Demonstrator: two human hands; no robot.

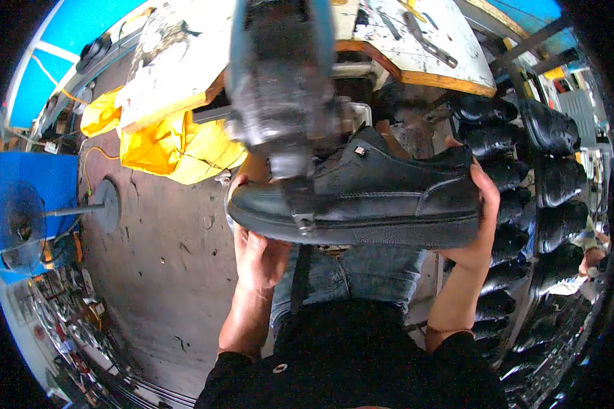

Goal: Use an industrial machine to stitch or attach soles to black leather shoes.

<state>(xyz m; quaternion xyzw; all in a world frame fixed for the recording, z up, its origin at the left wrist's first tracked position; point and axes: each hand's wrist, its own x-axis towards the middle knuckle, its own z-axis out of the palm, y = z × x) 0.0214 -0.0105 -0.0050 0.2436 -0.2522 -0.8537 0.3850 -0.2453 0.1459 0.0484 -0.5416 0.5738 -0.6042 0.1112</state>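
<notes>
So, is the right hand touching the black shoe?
Touching. The head view shows the right hand wrapped around the heel of the black shoe, fingers on its back edge.

The shoe (382, 198) lies sideways between both hands, toe to the left in the left hand (258, 255), heel to the right in the right hand (477, 225), above the person's lap. A machine (283, 88) hangs in front of its toe end, with the bench (430, 48) behind. A row of shoes (525, 204) stands to the right; a fan (27, 218) stands on the floor (164, 273) to the left.
</notes>
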